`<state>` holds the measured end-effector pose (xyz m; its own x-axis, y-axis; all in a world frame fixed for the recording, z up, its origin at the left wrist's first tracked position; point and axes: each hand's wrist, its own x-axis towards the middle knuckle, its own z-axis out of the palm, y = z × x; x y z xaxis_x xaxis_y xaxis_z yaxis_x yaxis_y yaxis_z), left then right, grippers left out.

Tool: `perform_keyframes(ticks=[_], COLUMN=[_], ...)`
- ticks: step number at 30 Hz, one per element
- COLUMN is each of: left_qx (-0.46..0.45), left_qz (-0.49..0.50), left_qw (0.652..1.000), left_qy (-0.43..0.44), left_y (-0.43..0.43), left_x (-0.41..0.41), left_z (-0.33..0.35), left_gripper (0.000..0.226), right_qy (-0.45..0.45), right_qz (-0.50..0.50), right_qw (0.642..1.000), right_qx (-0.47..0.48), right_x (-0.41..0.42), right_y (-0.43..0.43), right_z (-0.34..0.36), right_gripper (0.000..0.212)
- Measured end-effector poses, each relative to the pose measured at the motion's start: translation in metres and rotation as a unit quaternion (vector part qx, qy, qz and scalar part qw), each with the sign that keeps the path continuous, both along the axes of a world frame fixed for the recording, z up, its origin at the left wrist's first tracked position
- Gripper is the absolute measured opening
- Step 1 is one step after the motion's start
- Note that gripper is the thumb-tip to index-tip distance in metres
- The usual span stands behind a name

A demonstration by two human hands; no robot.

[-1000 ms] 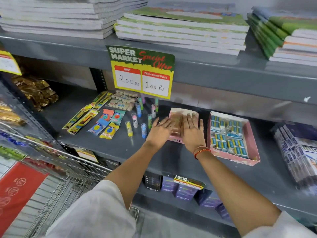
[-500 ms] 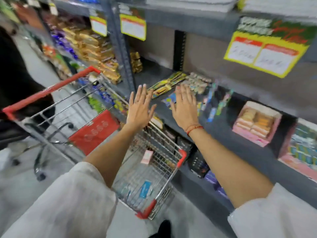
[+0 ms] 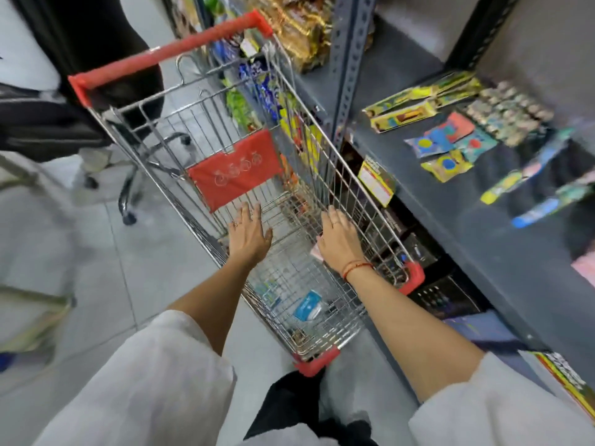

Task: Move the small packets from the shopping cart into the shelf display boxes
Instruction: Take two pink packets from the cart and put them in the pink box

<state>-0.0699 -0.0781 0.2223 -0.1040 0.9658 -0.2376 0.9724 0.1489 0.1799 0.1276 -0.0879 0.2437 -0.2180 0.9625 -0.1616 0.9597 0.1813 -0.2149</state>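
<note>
Hands (image 3: 248, 235) left shelf, now inside cart (image 3: 325, 146).

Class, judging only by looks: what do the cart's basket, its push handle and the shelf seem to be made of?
Cart basket: thin, shiny silver wire grid, probably plated steel. Push handle: matte red sleeve, likely plastic over a bar. Shelf: smooth dark grey sheet, with a punched upright post beside it, so probably painted metal.

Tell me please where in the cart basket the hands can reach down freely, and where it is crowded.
Free: the bare wire floor of the cart between the left hand and right hand, up to the red flap. Crowded: the near end, where small packets lie.
</note>
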Motion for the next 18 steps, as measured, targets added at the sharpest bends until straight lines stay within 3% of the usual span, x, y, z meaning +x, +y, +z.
perform_keyframes(ticks=[4, 9, 13, 18], left_qx=[-0.072, -0.113, -0.114, -0.158], left_qz=[0.016, 0.065, 0.153, 0.276], left_qw=[0.997, 0.991, 0.976, 0.939], left_qy=[0.017, -0.028, -0.109, -0.127], left_y=[0.008, 0.028, 0.047, 0.067], left_x=[0.001, 0.011, 0.016, 0.012], left_z=[-0.032, -0.074, -0.105, -0.151], left_gripper=[0.077, 0.081, 0.083, 0.076], right_qy=[-0.005, 0.012, 0.002, 0.053], right_qz=[-0.003, -0.008, -0.018, -0.086], right_qw=[0.999, 0.994, 0.988, 0.980], right_qx=[-0.050, -0.105, -0.151, -0.174], right_x=[-0.008, -0.010, -0.012, -0.020], right_y=[0.013, 0.035, 0.054, 0.065], right_z=[-0.026, -0.064, -0.102, -0.161], right_gripper=[0.058, 0.056, 0.053, 0.046])
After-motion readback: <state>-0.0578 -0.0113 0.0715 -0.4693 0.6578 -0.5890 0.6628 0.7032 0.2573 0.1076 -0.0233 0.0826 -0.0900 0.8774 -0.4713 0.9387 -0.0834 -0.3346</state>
